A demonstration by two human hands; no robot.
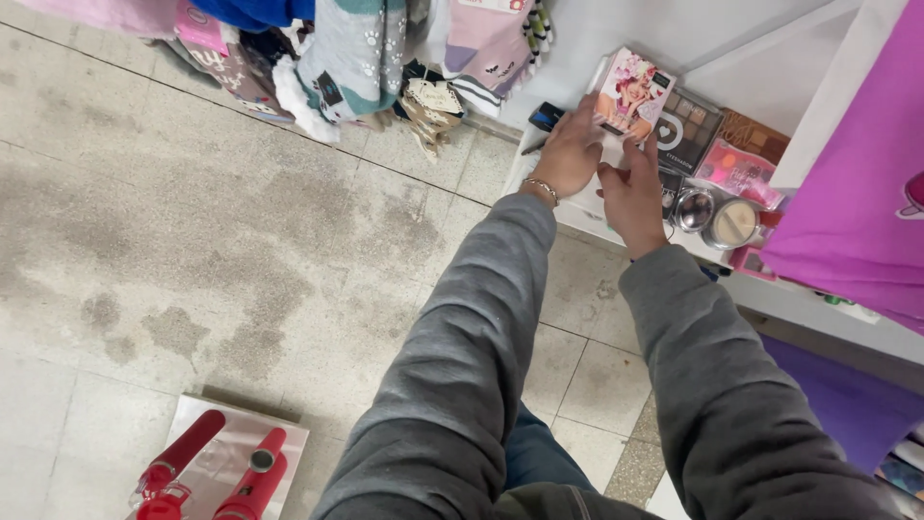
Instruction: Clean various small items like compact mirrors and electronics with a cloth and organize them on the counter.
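Floor: pale stone tiles [241, 241], worn and blotched with darker grey patches, fill the left and middle of the view.
Shelf: a white shelf [770, 289] runs along the right side, at about the height of the hands, crowded with cosmetics.
Hanging goods: patterned socks [351, 53] and other knitwear hang in a row along the top edge, with a bunch of paper tags [433, 101] below them.
Purple cloth: a purple garment [857, 193] hangs at the right edge and covers part of the shelf.
Lower left: two red bottles [217, 472] lie on a shiny flat card or box on the floor.
Sleeves: both arms wear grey sleeves [472, 356]; a thin bracelet [542, 187] sits on the left wrist.
Box: a small pink box [630, 94] with a flowery picture on its front stands tilted at the back of the shelf, above both hands.
Left hand: the left hand [570, 149] lies back upward with its fingers stretched together, fingertips touching the box's lower left edge; a pinch cannot be told from here.
Right hand: the right hand [633, 193] is just beside the left, fingers loosely curled and pointing up, its fingertips at the box's lower edge; whether they grip it cannot be told.
Around the box: an eyeshadow palette [685, 125] lies just to its right, a pink packet [736, 169] farther right, and two round compacts [717, 217] sit near the right hand.
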